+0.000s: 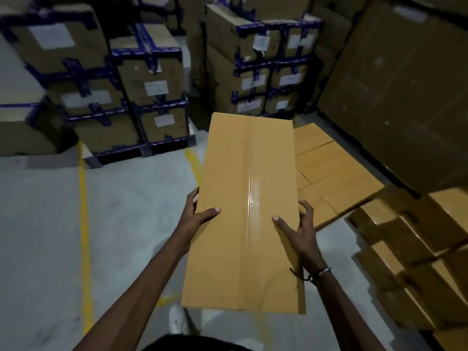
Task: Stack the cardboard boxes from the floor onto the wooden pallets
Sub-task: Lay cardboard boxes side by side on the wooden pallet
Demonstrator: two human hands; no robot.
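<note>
The long taped cardboard box (247,214) is off the floor between your hands, long axis pointing away from you, left hand (197,214) and right hand (296,229) each clasping a long side, thumbs on top, with stacked boxes (410,252) just right.

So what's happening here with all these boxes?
A person is carrying a long taped cardboard box in both hands: the left hand grips its left edge, the right hand its right edge, thumbs on top. It is held above the grey floor. Plain boxes lie low just ahead and more are stacked at the right. Blue-strapped cartons stand stacked behind.
</note>
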